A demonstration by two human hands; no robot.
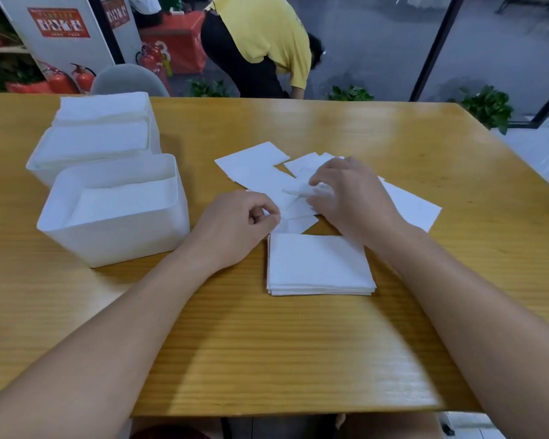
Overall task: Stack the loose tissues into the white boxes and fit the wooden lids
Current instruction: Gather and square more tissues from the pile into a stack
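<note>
Tissues [254, 161] lie scattered on the desk [267, 350] ahead of a neat stack [317, 264]. Left hand [235, 229] pinches the edge of one loose sheet between thumb and fingers. Right hand [349, 194] grasps a crumpled tissue [298, 190] over the pile. Three white boxes [114, 213] sit at the left, lidless, with tissues inside; the nearest is part filled.

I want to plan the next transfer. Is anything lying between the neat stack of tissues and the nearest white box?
Nothing visible. Only bare table and the left forearm separate the neat stack from the nearest white box, which is open-topped.
</note>
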